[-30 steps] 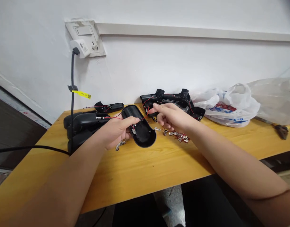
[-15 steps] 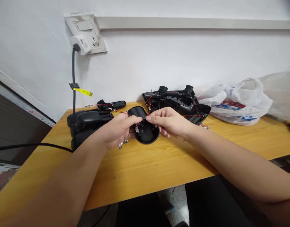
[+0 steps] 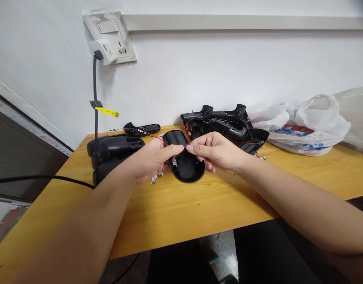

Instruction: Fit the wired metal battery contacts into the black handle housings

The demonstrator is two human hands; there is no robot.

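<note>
My left hand (image 3: 153,159) grips a black oval plastic shell (image 3: 186,165) by its left side, holding it just above the wooden table (image 3: 199,205). Thin red wires (image 3: 187,130) run from the shell. My right hand (image 3: 215,150) is closed in a pinch over the shell's top, fingertips meeting the left thumb; what it pinches is too small to make out. A few small metal contacts (image 3: 156,178) lie under the left hand.
A pile of black shells with red wires (image 3: 225,124) sits against the wall. More black housings (image 3: 113,148) lie at the left beside a black cable (image 3: 95,118) plugged into a wall socket (image 3: 110,35). Plastic bags (image 3: 302,124) rest at the right.
My right hand came back from the small metal parts on the table to the shell and now pinches at its top next to the left thumb. The view shifted slightly.
</note>
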